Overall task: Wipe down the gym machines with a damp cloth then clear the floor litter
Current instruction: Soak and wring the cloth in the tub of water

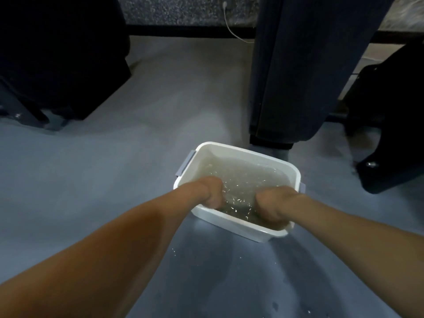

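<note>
Landmark = white tub (250, 230). Nearest the camera, both bare forearms reach forward and down, converging on the tub's near side. Water droplets (274, 305) spot the grey floor (114, 175) just in front of the tub. Tub sits on the floor, rectangular, turned diagonally: long axis runs from near-right to far-left, grey handles (185, 163) on the short ends, the right one mostly hidden behind the right wrist. It holds rippling, slightly cloudy water. Left hand (212, 193) is over the near-left part of the tub, fingers curled into a fist and dipped at the waterline; right hand (271, 208) is over the near-right part, likewise fisted, knuckles up. Between the two fists, under the surface, a dark shape that looks like the cloth (238, 208); glare and ripples blur it, so I can't tell for sure that either hand actually grips it. Just beyond the tub's far-right corner stands another person's leg in dark trousers (298, 72), its foot almost touching the tub. Right of the tub, a black bag-like object (394, 125). Far left of the tub, a dark machine base (57, 60). Behind it all, a white cable (231, 31) trails along a speckled wall.
</note>
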